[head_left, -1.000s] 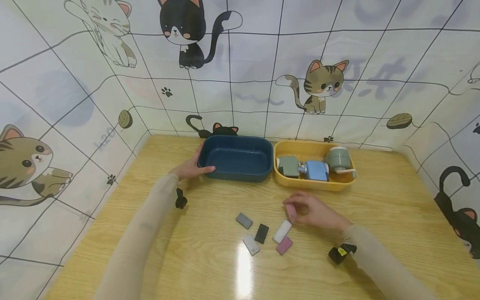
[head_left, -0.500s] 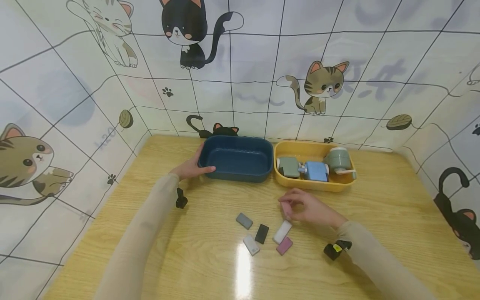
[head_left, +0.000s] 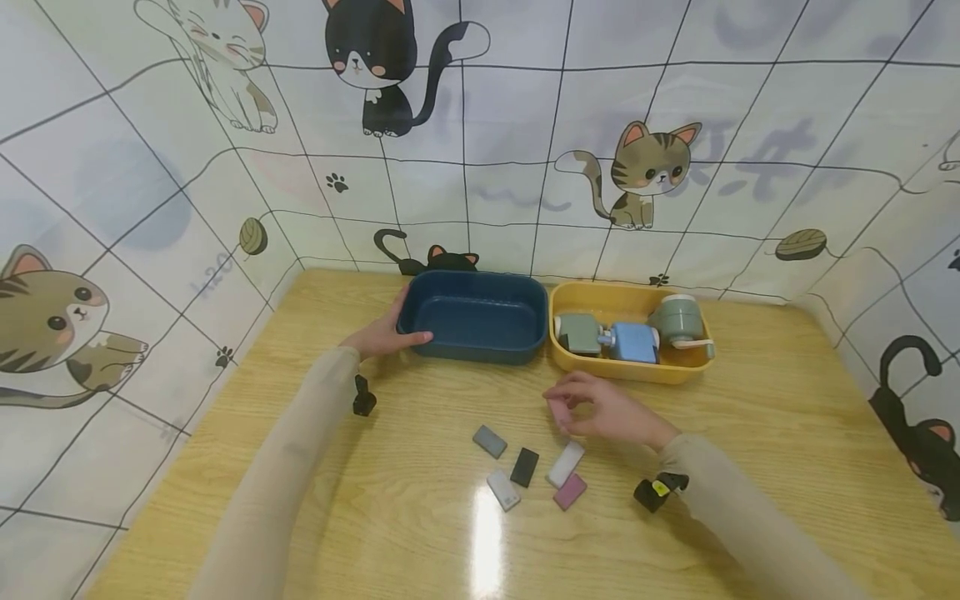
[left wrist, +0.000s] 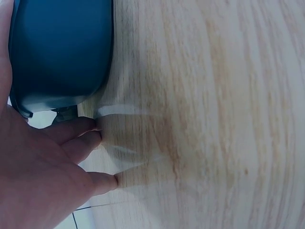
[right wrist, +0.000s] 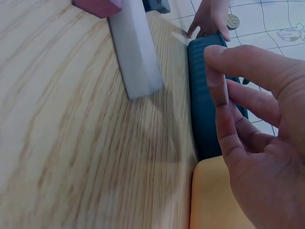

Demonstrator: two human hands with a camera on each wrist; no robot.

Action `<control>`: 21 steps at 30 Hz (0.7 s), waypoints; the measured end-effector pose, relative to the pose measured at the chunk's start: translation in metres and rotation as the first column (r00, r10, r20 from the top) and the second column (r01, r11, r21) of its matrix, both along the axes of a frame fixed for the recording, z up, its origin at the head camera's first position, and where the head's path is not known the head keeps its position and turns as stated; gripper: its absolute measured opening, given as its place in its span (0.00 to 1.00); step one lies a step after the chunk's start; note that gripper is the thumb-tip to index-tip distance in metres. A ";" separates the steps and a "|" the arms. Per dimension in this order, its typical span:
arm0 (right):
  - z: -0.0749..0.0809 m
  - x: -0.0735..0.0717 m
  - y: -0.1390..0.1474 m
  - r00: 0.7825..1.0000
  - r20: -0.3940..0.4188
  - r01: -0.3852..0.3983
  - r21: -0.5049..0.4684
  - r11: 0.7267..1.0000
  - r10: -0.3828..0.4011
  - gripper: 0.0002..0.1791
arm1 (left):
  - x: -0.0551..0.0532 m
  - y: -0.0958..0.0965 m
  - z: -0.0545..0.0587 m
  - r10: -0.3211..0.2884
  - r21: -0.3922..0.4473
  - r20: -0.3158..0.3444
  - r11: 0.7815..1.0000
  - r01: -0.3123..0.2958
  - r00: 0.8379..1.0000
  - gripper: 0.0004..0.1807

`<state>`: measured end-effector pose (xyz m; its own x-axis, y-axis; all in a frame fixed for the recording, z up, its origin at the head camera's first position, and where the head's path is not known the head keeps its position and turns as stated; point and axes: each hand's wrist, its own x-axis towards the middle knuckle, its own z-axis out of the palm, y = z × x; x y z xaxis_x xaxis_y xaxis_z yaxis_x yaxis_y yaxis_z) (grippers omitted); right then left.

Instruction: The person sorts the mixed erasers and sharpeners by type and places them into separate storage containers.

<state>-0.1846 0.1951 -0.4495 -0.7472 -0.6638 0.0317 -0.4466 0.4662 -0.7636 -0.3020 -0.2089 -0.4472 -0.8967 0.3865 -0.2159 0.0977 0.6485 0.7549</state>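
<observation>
My right hand [head_left: 600, 410] pinches a small pink block [head_left: 558, 413] between thumb and fingers, above the table in front of the bins. In the right wrist view that block [right wrist: 217, 87] shows edge-on at the fingertips. My left hand [head_left: 382, 337] rests against the left end of a dark blue bin [head_left: 480, 350], its thumb along the front wall. The left wrist view shows its other fingers spread beside the bin, tips at the tabletop. Below the right hand lie a white block [head_left: 565, 464] and a second pink block [head_left: 570, 492], right up against each other.
A black block [head_left: 524, 467], a grey block [head_left: 490, 442] and a pale block [head_left: 503, 490] lie left of the white one. The yellow bin [head_left: 622, 371], beside the blue one, holds green and blue items with white parts. A cat-print wall stands behind.
My right hand, with the pink block, has moved left and slightly toward the blue bin. The left hand, bins and loose blocks have stayed in place.
</observation>
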 end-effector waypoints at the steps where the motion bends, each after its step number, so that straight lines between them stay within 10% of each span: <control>1: -0.001 0.000 -0.001 1.000 -0.006 -0.005 -0.005 1.000 0.005 0.28 | 0.000 0.000 0.000 0.000 0.008 0.000 1.000 0.000 1.000 0.60; 21: 0.004 -0.011 -0.021 0.998 -0.009 -0.058 -0.055 0.997 0.058 0.28 | -0.001 0.000 -0.001 -0.001 -0.019 0.009 1.000 0.001 1.000 0.61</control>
<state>-0.1951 0.1745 -0.4459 -0.7072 -0.7030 0.0749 -0.4772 0.3965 -0.7842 -0.3028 -0.2094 -0.4483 -0.8942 0.3832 -0.2316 0.0915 0.6628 0.7432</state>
